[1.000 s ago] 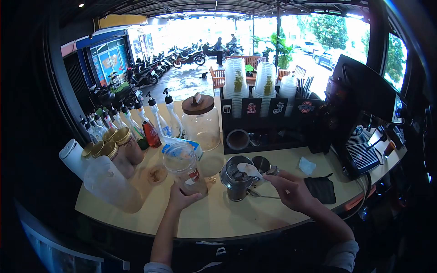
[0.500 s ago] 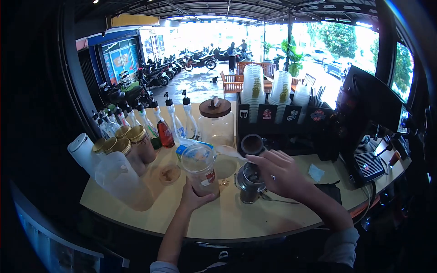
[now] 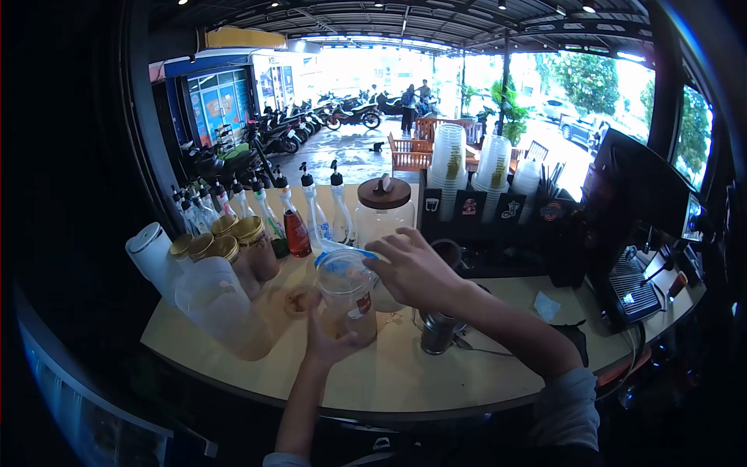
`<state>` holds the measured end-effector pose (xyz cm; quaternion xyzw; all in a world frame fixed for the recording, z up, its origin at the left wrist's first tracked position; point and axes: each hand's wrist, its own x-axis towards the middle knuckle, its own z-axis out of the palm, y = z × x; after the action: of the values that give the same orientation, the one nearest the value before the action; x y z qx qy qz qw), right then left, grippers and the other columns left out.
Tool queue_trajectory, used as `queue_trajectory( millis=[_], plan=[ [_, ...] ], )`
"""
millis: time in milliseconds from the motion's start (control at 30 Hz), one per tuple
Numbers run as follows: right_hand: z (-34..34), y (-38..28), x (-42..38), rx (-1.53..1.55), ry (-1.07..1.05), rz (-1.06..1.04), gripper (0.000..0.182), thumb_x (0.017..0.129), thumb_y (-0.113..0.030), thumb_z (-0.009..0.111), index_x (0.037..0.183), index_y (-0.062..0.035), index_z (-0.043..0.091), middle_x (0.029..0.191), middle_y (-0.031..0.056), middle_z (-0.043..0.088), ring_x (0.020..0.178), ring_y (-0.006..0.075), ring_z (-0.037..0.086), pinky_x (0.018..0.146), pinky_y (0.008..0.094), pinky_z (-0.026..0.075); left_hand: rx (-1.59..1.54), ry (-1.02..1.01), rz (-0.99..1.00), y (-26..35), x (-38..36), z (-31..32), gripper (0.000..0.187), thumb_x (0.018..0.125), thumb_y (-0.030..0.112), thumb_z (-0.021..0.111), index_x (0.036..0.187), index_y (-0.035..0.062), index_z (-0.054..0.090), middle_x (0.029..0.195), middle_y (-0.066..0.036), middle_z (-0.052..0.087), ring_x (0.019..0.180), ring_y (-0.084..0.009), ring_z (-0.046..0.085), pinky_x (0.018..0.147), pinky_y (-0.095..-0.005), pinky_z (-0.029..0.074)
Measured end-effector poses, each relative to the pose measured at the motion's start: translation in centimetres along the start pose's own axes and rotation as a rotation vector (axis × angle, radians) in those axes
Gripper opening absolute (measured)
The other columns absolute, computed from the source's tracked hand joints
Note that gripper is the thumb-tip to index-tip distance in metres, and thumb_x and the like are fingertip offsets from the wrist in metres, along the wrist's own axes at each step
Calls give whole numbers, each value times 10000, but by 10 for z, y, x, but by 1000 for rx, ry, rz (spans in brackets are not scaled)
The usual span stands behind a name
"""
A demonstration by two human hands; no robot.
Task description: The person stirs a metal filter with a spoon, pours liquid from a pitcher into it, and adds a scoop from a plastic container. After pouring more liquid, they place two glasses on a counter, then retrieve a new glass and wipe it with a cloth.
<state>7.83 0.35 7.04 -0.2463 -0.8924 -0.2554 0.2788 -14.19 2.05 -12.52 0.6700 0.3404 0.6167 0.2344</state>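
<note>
A clear plastic cup (image 3: pixel 359 311) with a printed label stands upright on the counter. My left hand (image 3: pixel 328 340) is wrapped around its lower left side, thumb across the front. Above the cup's right rim is my right hand (image 3: pixel 412 268), fingers bent and pinched together. The pale spoon it held is hidden behind the fingers. Under my right forearm stands a metal cup (image 3: pixel 437 336), partly covered, with a long-handled metal spoon (image 3: pixel 484 352) lying beside it. Behind the plastic cup a blue and white packet (image 3: pixel 327 247) partly shows.
Pump bottles (image 3: pixel 296 229) line the back left, near gold-lidded jars (image 3: pixel 250 241) and a translucent pitcher (image 3: pixel 214 300). A wooden-lidded glass jar (image 3: pixel 384 194) stands at the back. Stacked cups (image 3: pixel 448 159) fill a black holder (image 3: pixel 467 208). An espresso machine (image 3: pixel 634 284) is at right.
My right hand has moved up and left from the metal cup to the plastic cup's rim, and the pale spoon is out of sight. My left hand stays at the plastic cup.
</note>
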Motion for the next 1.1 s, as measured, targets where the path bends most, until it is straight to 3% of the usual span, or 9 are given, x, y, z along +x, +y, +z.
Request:
queue_trajectory(
  millis=[100, 300, 500, 567, 667, 767, 900, 967, 1100],
  plan=[
    [-29, 10, -25, 156, 71, 165, 202, 794, -90, 616, 995, -66, 629, 1060, 71, 574, 1015, 244, 544, 924, 408, 394, 311, 390, 343, 18, 4, -7, 617, 655, 197, 774, 1172, 14, 491, 1032, -113, 565, 930, -238, 572, 800, -366, 465],
    [-51, 36, -102, 193, 104, 471, 173, 808, -85, 600, 975, -40, 615, 1018, 99, 561, 946, 258, 569, 843, 367, 439, 184, -70, 483, 96, -2, 58, 195, 756, 160, 656, 884, 37, 575, 829, -99, 564, 825, -205, 556, 780, -362, 435],
    [-32, 44, -188, 431, -54, 927, 236, 862, -128, 582, 1072, -23, 580, 1052, 143, 542, 971, 277, 582, 824, 367, 470, -97, -155, 285, 109, 41, 116, 622, 654, 199, 779, 1195, 30, 522, 1090, -132, 595, 1009, -273, 584, 911, -366, 442],
    [-6, 49, -227, 408, -59, 915, 269, 880, -154, 568, 1113, -21, 562, 1061, 141, 573, 930, 261, 608, 788, 365, 486, -109, -414, 182, 84, 49, 120, 870, 576, 258, 841, 1305, 18, 431, 1201, -146, 555, 1133, -273, 536, 1003, -374, 390],
    [16, 50, -260, 671, -91, 1128, 294, 921, -210, 520, 1128, -2, 549, 989, 140, 650, 688, 206, 640, 526, 313, 494, -109, -443, 94, 78, 46, 127, 800, 551, 270, 864, 1221, 7, 515, 1125, -133, 596, 1065, -245, 581, 954, -366, 435],
    [35, 49, -275, 691, 30, 1036, 281, 926, -224, 522, 1097, -4, 556, 917, 137, 649, 639, 165, 633, 471, 259, 454, -103, -432, 24, 70, 40, 132, 732, 549, 275, 871, 1155, 3, 565, 1070, -120, 620, 998, -223, 611, 898, -346, 471],
    [15, 44, -258, 839, -166, 1310, 250, 934, -235, 522, 1021, -4, 564, 814, 96, 628, 595, 112, 588, 471, 247, 419, -186, -385, -16, 60, 35, 136, 696, 543, 281, 878, 1112, 4, 587, 1026, -110, 632, 951, -204, 625, 867, -327, 482],
    [32, 46, -267, 954, -59, 1295, 213, 962, -234, 494, 954, -28, 550, 813, 37, 615, 771, 96, 579, 636, 248, 470, -202, -386, 1, 56, 35, 137, 699, 550, 274, 875, 1123, 4, 581, 1024, -106, 634, 951, -200, 625, 865, -325, 482],
    [59, 48, -276, 1078, 190, 1188, 207, 966, -236, 492, 928, -38, 543, 754, 10, 566, 717, 82, 539, 655, 249, 450, -370, -364, -36, 54, 29, 142, 720, 574, 253, 862, 1170, -1, 551, 1047, -102, 634, 973, -186, 619, 871, -320, 481]
  ],
)
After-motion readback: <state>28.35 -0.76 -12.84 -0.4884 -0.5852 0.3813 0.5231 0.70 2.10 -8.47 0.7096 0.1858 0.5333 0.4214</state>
